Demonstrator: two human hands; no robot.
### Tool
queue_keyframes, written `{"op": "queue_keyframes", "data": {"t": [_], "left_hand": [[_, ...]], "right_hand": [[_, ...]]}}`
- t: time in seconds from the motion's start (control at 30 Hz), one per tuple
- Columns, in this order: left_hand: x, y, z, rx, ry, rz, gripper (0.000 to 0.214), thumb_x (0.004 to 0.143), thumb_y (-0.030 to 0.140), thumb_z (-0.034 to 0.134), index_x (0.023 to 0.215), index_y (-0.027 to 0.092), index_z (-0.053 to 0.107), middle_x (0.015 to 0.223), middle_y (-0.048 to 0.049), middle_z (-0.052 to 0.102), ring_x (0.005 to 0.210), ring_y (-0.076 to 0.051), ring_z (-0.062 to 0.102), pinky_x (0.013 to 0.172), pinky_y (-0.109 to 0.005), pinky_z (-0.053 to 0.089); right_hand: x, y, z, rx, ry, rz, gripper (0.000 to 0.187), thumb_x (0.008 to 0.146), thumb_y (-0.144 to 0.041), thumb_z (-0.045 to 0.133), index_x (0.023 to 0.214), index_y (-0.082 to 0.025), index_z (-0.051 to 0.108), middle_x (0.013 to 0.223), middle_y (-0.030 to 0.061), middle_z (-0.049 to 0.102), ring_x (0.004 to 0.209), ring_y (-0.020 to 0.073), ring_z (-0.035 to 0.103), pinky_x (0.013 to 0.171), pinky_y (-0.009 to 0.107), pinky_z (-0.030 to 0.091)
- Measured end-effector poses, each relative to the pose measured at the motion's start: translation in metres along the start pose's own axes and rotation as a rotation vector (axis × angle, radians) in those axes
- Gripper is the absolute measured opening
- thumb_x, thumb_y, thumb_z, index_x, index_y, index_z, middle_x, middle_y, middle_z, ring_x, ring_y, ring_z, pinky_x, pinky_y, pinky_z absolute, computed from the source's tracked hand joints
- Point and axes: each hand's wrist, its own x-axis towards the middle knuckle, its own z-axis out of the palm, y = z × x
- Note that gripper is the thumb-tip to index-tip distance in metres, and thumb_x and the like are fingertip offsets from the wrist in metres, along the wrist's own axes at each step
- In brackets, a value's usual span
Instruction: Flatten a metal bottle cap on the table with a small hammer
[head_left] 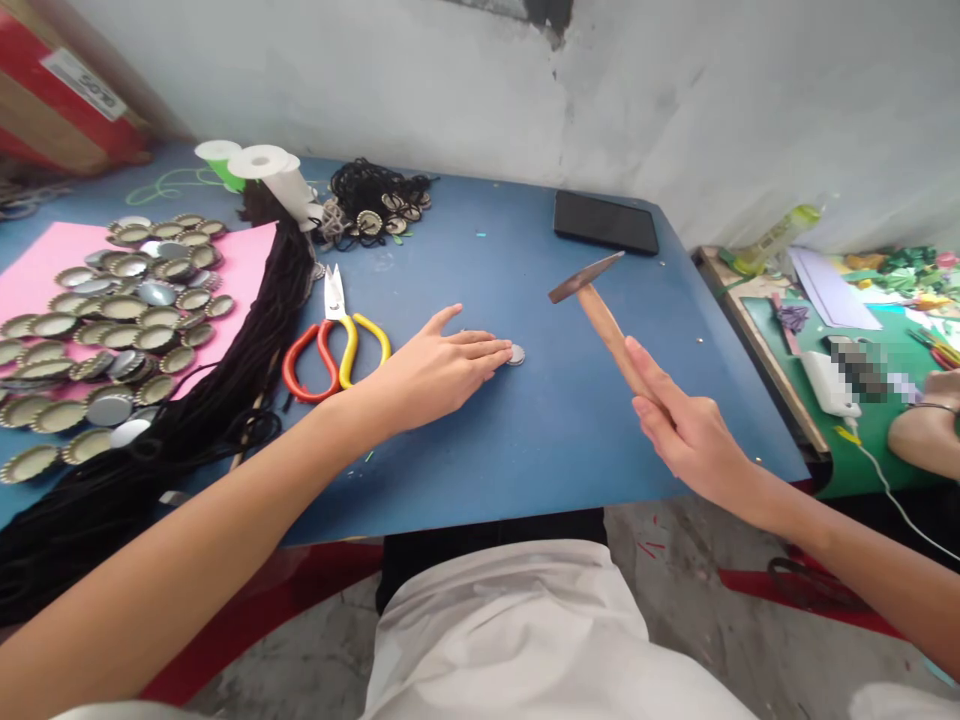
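My left hand [450, 368] lies low over the blue table, fingers stretched out and thumb raised apart. Its fingertips meet the edge of a small silver bottle cap [517, 355]; whatever is under the palm is hidden. My right hand [688, 430] is wrapped round the wooden handle of a hammer [611, 325], its metal head raised to the right of the cap. Beside my left wrist rest scissors [335, 330] with one red and one yellow handle loop, blades pointing away. Many bottle caps [120, 335], mostly hollow side up, cover a pink sheet [247, 250] at the left.
Black cords [262, 330] run along the pink sheet. Behind them stand white thread spools [274, 175] and a heap of cords with caps [375, 200]. A black phone [606, 222] lies at the back right. On the green table, another person's hand [930, 425] shows.
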Motion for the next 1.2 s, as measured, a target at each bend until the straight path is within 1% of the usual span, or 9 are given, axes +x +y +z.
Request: {"op": "queue_keyframes", "data": {"t": [0.13,0.2,0.33,0.43,0.57,0.73,0.83,1.0,1.2], "left_hand": [[-0.001,-0.001,0.001,0.006,0.024,0.0,0.046,0.121,0.023,0.043,0.154,0.027,0.074,0.152,-0.0083,0.078,0.146,-0.029,0.073,0.142,-0.065,0.025],[-0.001,-0.002,0.002,0.001,0.025,0.0,0.047,0.121,0.024,0.043,0.156,0.028,0.073,0.154,-0.008,0.077,0.146,-0.029,0.073,0.143,-0.065,0.024],[-0.001,-0.002,0.002,0.007,0.005,0.006,0.047,0.121,0.022,0.041,0.157,0.026,0.072,0.157,-0.0079,0.075,0.147,-0.029,0.072,0.143,-0.066,0.022],[-0.001,-0.002,0.001,0.031,-0.006,0.009,0.047,0.121,0.021,0.041,0.153,0.022,0.074,0.155,-0.0094,0.077,0.147,-0.031,0.072,0.143,-0.067,0.023],[-0.001,-0.002,0.001,0.012,-0.012,0.008,0.049,0.12,0.02,0.04,0.156,0.024,0.072,0.157,-0.0094,0.075,0.148,-0.03,0.071,0.143,-0.068,0.021],[-0.001,-0.002,0.0,-0.011,0.005,0.006,0.049,0.118,0.02,0.043,0.157,0.026,0.073,0.153,-0.0096,0.077,0.147,-0.03,0.073,0.143,-0.068,0.022],[-0.001,-0.002,-0.001,-0.017,0.001,0.013,0.049,0.118,0.02,0.042,0.157,0.028,0.072,0.156,-0.0085,0.075,0.148,-0.03,0.072,0.143,-0.069,0.022],[-0.001,-0.002,-0.001,-0.008,-0.01,0.01,0.049,0.117,0.018,0.042,0.154,0.023,0.074,0.155,-0.0109,0.076,0.148,-0.032,0.072,0.142,-0.071,0.021],[-0.002,-0.003,-0.001,-0.013,-0.015,0.008,0.05,0.117,0.018,0.043,0.156,0.024,0.072,0.157,-0.0104,0.075,0.149,-0.031,0.071,0.143,-0.07,0.019]], "right_hand": [[0.003,-0.001,0.001,-0.045,-0.173,-0.044,0.064,0.119,-0.038,0.044,0.183,-0.037,0.038,0.116,0.0019,0.09,0.058,0.0183,0.071,0.07,0.032,0.063],[0.004,-0.002,0.001,-0.054,-0.131,-0.03,0.065,0.12,-0.035,0.042,0.184,-0.034,0.035,0.109,0.0008,0.091,0.053,0.0169,0.066,0.066,0.031,0.06],[0.005,-0.006,0.001,-0.039,-0.056,-0.033,0.066,0.12,-0.034,0.041,0.185,-0.031,0.032,0.128,0.0058,0.089,0.064,0.0165,0.072,0.07,0.03,0.062],[0.004,-0.007,0.002,-0.073,-0.161,-0.036,0.065,0.119,-0.034,0.042,0.184,-0.033,0.037,0.114,0.0034,0.091,0.06,0.019,0.071,0.066,0.03,0.058],[0.001,-0.008,0.003,-0.018,-0.055,0.026,0.067,0.12,-0.036,0.04,0.186,-0.028,0.032,0.082,-0.0018,0.084,0.05,0.0185,0.06,0.06,0.029,0.053],[-0.001,-0.012,0.003,-0.002,-0.162,-0.014,0.063,0.119,-0.039,0.043,0.182,-0.034,0.043,0.093,-0.0006,0.088,0.05,0.0168,0.059,0.06,0.029,0.053],[0.0,-0.014,0.004,0.039,-0.079,0.038,0.066,0.119,-0.039,0.04,0.185,-0.029,0.034,0.077,-0.0035,0.082,0.048,0.0169,0.052,0.058,0.028,0.05],[0.004,-0.014,0.002,0.018,-0.167,0.041,0.066,0.118,-0.04,0.042,0.184,-0.03,0.038,0.09,0.0008,0.087,0.052,0.0189,0.06,0.065,0.031,0.055],[0.003,-0.015,0.002,0.028,-0.085,0.057,0.066,0.12,-0.04,0.04,0.185,-0.031,0.035,0.101,0.0027,0.09,0.053,0.0189,0.062,0.064,0.031,0.056]]}}
